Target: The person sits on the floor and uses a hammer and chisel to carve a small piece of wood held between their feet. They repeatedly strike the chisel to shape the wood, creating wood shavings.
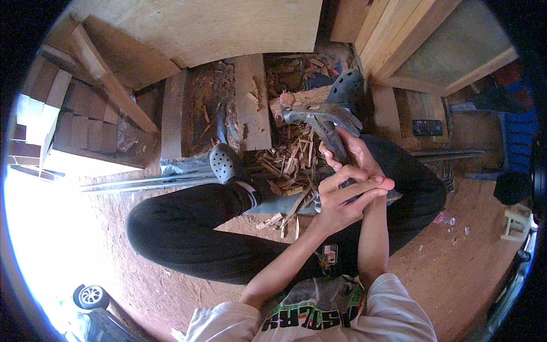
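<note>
My right hand (pixel 362 158) is wrapped round the dark handle of a hammer (pixel 327 130), whose worn metal head points away from me, above a pile of wood chips (pixel 293 162). My left hand (pixel 345 195) lies across the near part of the handle. Its fingertips are pinched together against the heel of my right palm; whether anything small is between them cannot be seen. Behind the hammer head lies a piece of pale wood (pixel 305 97) beside my grey clog (pixel 346 88). The lower end of the handle is mostly hidden by my hands.
Planks (pixel 252 102) and a large plywood sheet (pixel 250 25) lie ahead. A wooden frame (pixel 410 45) leans at far right, with a black phone (pixel 427 127) below it. Metal rods (pixel 142 181) run crosswise. A blue chair (pixel 519 142) and a white stool (pixel 515 225) stand right.
</note>
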`<action>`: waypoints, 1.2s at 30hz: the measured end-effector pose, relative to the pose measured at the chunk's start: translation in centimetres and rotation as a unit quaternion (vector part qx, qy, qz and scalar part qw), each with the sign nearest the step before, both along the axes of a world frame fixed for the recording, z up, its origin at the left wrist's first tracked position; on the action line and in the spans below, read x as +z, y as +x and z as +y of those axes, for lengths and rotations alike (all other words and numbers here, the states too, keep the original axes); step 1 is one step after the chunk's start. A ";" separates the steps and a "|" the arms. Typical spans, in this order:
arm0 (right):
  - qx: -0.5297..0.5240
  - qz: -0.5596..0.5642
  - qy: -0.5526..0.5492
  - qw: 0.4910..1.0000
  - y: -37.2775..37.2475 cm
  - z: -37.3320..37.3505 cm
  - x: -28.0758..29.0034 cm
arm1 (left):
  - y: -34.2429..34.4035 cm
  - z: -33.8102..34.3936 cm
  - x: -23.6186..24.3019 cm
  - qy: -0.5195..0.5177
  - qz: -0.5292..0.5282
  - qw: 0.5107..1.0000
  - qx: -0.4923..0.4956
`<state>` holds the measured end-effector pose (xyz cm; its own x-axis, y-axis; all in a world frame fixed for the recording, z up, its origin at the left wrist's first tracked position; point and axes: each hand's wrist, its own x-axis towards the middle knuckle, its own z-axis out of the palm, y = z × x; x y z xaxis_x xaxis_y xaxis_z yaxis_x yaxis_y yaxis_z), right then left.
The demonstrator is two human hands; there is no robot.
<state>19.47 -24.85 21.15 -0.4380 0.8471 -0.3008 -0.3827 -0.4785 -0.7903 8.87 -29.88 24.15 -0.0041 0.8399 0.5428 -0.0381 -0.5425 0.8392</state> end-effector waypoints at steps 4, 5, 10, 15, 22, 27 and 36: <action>0.029 0.061 -0.029 0.997 0.3 0.8 -0.5 | 0.2 -0.1 -0.5 0.002 0.002 1.000 0.016; 0.027 0.081 -0.015 0.996 0.3 0.9 -0.7 | 0.3 -0.2 -0.7 -0.001 0.003 1.000 0.021; -0.026 0.050 0.006 0.998 0.3 1.5 -2.1 | 0.6 0.6 -1.7 -0.074 -0.046 0.996 0.017; -0.076 -0.037 0.086 0.993 -0.2 2.2 -3.6 | 1.2 1.9 -2.1 -0.128 -0.043 0.991 0.013; -0.127 -0.103 0.081 0.983 -0.6 1.9 -3.0 | 1.1 3.0 -2.8 -0.118 -0.012 0.993 0.000; -0.103 -0.108 0.137 0.979 -1.4 2.1 -2.4 | 0.7 3.1 -3.4 -0.108 -0.015 0.993 0.045; -0.099 -0.124 0.087 0.984 -0.7 2.9 -4.5 | 0.3 2.6 -3.4 -0.111 -0.038 0.991 0.071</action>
